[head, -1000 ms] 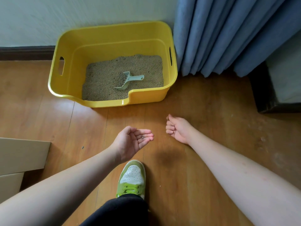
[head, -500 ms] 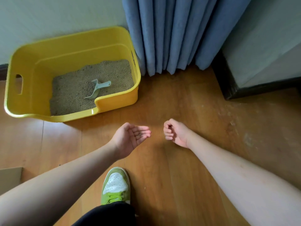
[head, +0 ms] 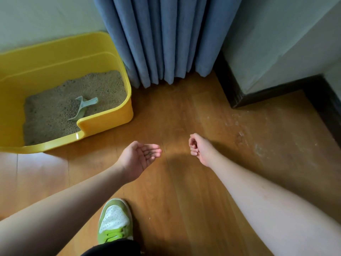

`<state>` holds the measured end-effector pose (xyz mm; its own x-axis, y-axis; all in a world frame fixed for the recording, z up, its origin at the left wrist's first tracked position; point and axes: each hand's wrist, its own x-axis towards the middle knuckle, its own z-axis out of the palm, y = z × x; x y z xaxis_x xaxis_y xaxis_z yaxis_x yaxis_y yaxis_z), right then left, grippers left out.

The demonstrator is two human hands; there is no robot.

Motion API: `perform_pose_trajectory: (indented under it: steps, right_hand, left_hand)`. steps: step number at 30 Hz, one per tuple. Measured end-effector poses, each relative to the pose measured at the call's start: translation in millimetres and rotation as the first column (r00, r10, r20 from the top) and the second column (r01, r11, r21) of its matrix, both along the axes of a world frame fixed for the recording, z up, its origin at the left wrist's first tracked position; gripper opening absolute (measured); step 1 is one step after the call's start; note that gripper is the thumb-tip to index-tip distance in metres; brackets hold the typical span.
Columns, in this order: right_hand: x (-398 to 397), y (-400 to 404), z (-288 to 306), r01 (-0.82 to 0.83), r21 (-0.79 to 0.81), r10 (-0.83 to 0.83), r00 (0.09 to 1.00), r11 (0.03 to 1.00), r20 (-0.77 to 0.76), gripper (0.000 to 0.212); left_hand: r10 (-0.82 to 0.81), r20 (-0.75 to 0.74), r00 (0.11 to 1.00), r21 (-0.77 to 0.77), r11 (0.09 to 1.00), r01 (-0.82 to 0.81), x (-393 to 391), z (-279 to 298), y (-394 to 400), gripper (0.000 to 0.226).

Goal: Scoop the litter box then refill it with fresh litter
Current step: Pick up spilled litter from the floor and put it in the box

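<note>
1. Yellow litter box (head: 103, 115) on the wood floor (head: 184, 182), far left of view, against the wall, right wall of the box just beside the blue curtain (head: 166, 43).
2. Box holds tan litter (head: 55, 111), surface uneven, piled higher toward the back right.
3. Pale green scoop (head: 83, 108) lies in the litter near the front notch of the box, handle pointing right and back, bowl end down toward the front rim.
4. Left hand (head: 140, 156) palm up, fingers relaxed and slightly cupped, over the floor, well apart from the box. A few small dark bits (head: 150, 153) rest on the fingers; too small to tell what they are.
5. Right hand (head: 198, 148) fingers curled in on the palm; cannot tell if anything is inside. Apart from the left hand, nothing touching it.
6. Green and white sneaker (head: 115, 220) on the floor at the bottom, between the forearms.
7. Dark baseboard (head: 258, 97) around a wall corner at right; pale scuffs on the floor near it.
</note>
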<state>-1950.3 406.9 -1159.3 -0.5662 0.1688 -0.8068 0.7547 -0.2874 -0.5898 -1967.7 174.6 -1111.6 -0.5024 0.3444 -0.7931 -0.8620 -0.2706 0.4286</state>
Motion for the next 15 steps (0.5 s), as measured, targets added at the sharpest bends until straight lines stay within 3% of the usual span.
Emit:
perform_pose_trajectory:
  steps: [5,10,12,15]
  right_hand:
    - [-5.0,9.6,4.7,-0.022,0.213,0.023,1.0,0.977,-0.001,0.037]
    - [-6.2,-1.4,5.9,-0.244,0.254,0.253,0.968,0.936,0.0,0.048]
    - [-6.9,-8.4,5.5,-0.325,0.271,0.344,0.939,0.906,-0.025,0.043]
    - [-7.8,-17.3,-1.4,-0.43,0.426,0.49,0.871,0.796,-0.036,0.033]
  left_hand:
    - [-0.026,-0.012,1.0,0.009,1.0,0.026,-2.7,-1.4,3.2,0.051]
    - [-0.02,0.005,1.0,-0.009,1.0,0.02,0.3,-2.6,-3.8,0.049]
    - [0.007,0.027,1.0,-0.013,1.0,-0.007,3.2,-5.6,-7.6,0.048]
    - [0.046,0.062,0.997,-0.022,0.999,-0.044,9.8,-10.4,-12.7,0.044]
